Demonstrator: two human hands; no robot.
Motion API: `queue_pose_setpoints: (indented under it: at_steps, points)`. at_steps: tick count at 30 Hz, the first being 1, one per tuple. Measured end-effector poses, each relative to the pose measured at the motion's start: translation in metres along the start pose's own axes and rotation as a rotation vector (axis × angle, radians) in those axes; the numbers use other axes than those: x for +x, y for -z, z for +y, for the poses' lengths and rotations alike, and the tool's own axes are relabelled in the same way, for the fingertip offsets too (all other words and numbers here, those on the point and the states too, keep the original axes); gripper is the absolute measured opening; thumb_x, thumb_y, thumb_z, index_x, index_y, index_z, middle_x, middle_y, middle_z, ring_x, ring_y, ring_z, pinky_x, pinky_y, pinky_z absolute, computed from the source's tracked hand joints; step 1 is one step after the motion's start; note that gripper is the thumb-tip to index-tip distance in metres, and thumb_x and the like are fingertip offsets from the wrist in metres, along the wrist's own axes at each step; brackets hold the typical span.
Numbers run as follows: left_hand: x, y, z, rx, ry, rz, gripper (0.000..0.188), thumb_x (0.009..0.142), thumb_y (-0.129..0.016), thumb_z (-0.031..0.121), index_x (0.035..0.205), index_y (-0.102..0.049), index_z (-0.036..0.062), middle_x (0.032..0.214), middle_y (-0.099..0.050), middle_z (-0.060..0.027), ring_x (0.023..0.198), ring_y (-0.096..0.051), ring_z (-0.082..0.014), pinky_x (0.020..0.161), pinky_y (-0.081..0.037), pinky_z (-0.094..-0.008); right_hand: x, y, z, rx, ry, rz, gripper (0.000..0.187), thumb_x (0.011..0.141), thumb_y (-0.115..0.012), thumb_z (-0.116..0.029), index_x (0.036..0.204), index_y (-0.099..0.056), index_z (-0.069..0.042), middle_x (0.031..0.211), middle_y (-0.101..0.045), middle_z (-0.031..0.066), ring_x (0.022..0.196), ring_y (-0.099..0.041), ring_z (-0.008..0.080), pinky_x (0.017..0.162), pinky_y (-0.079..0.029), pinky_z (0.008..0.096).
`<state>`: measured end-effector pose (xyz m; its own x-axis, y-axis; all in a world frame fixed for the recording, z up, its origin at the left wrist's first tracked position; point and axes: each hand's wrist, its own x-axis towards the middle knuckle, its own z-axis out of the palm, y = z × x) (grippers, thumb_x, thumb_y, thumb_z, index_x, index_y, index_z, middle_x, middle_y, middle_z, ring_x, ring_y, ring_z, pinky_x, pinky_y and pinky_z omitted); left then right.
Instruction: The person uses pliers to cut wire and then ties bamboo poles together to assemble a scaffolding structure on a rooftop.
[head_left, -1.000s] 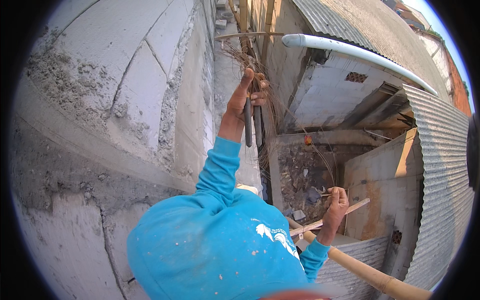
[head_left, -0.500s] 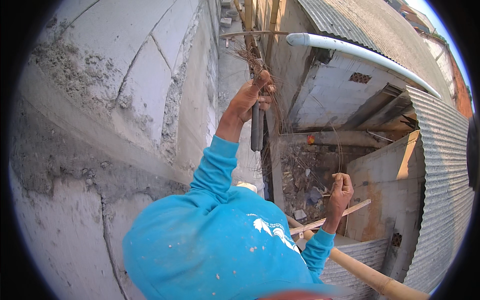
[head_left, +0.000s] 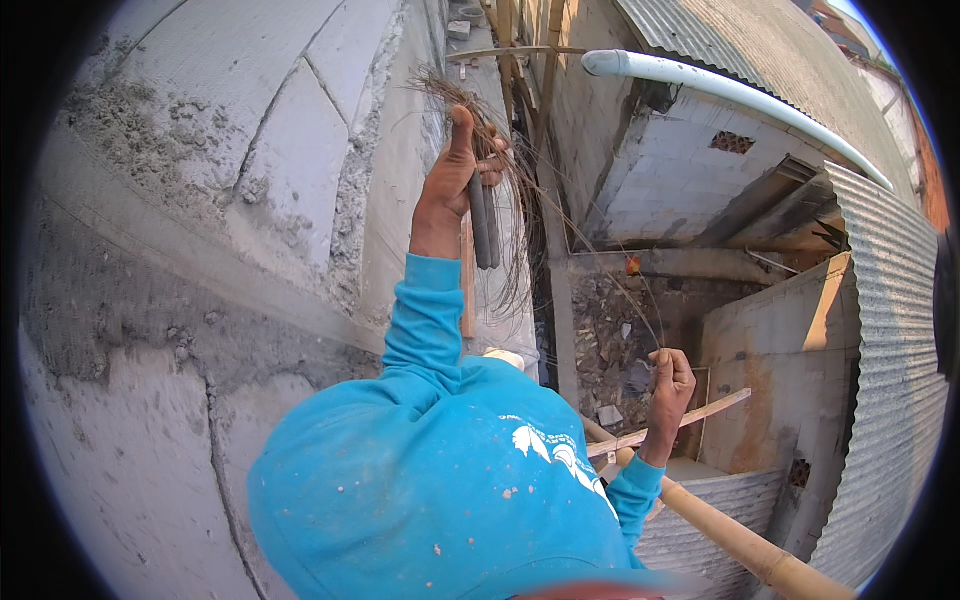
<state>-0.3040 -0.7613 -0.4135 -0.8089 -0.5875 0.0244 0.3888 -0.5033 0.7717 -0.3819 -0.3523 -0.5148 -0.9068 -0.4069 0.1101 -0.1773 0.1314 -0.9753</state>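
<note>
My left hand (head_left: 446,190) is raised before the wall, closed round a bundle of thin brown wire (head_left: 486,128) whose loose ends fan out above and hang down beside it. In the same grip are two dark grey handles (head_left: 484,225), like those of pincers; the tool's head is hidden by the hand and wire. Lower on the right, my right hand (head_left: 672,388) is closed in a pinch on a single thin wire strand (head_left: 652,300). That strand bows up and leftward towards the bundle.
A rough grey block wall (head_left: 290,160) rises at my left. Below my right hand, a wooden strip (head_left: 700,414) and a bamboo pole (head_left: 740,540) cross over a drop to rubble (head_left: 605,350). A pale pipe (head_left: 730,98) and corrugated roofing (head_left: 890,330) lie to the right.
My left hand has moved left and slightly up with the wire bundle and the grey handles. My right hand has shifted slightly left, still pinching the strand, which now stretches further leftward.
</note>
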Motion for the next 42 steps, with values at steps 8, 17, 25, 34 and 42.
queue_pose_setpoints:
  at_steps: [8,17,25,34,42]
  points:
    - [-0.004,-0.009,-0.018,0.112,0.127,-0.006,0.044,0.085,-0.077,0.047,0.1,-0.055,0.0115,0.089,-0.056,-0.0017,0.06,-0.047,-0.0022,0.047,-0.038,-0.0152,-0.011,-0.01,0.006,0.013,-0.104,-0.121,0.025,0.1,-0.061,-0.025,0.104,-0.069,-0.002,0.074,-0.048,-0.0077,0.067,-0.035,0.0025,0.06,-0.027,0.0211]
    - [-0.007,0.002,-0.045,-0.196,0.184,-0.231,0.045,0.094,-0.063,0.049,0.106,-0.057,0.0058,0.089,-0.055,-0.0028,0.057,-0.045,-0.001,0.043,-0.038,-0.0131,-0.023,0.002,-0.003,0.074,-0.182,-0.142,0.023,0.1,-0.061,-0.023,0.103,-0.069,-0.003,0.068,-0.04,-0.0116,0.06,-0.029,-0.0009,0.052,-0.019,0.0212]
    - [0.006,0.015,-0.027,-0.337,0.147,-0.165,0.039,0.096,-0.064,0.041,0.11,-0.057,0.005,0.091,-0.054,-0.0032,0.059,-0.044,-0.0029,0.046,-0.041,-0.0148,-0.004,-0.021,0.01,-0.01,-0.235,-0.128,0.021,0.099,-0.054,-0.013,0.096,-0.068,0.003,0.09,-0.067,0.004,0.087,-0.057,0.0104,0.081,-0.044,0.0259]
    - [0.035,0.019,0.006,-0.437,0.005,-0.243,0.039,0.097,-0.064,0.031,0.12,-0.053,0.0014,0.097,-0.052,-0.0051,0.066,-0.043,-0.0047,0.053,-0.039,-0.0178,0.054,-0.058,-0.032,0.156,-0.081,-0.319,0.017,0.097,-0.058,-0.013,0.093,-0.068,0.0,0.072,-0.049,-0.0063,0.062,-0.037,0.0027,0.054,-0.028,0.0232]
    - [0.056,0.011,0.041,-0.181,0.027,-0.146,0.039,0.092,-0.071,0.037,0.109,-0.056,0.0052,0.091,-0.054,-0.0039,0.058,-0.04,-0.0035,0.049,-0.037,-0.0153,0.095,-0.062,-0.01,0.088,-0.154,-0.175,0.017,0.098,-0.057,-0.011,0.092,-0.067,0.001,0.081,-0.058,-0.0019,0.07,-0.045,0.0051,0.062,-0.036,0.0237]
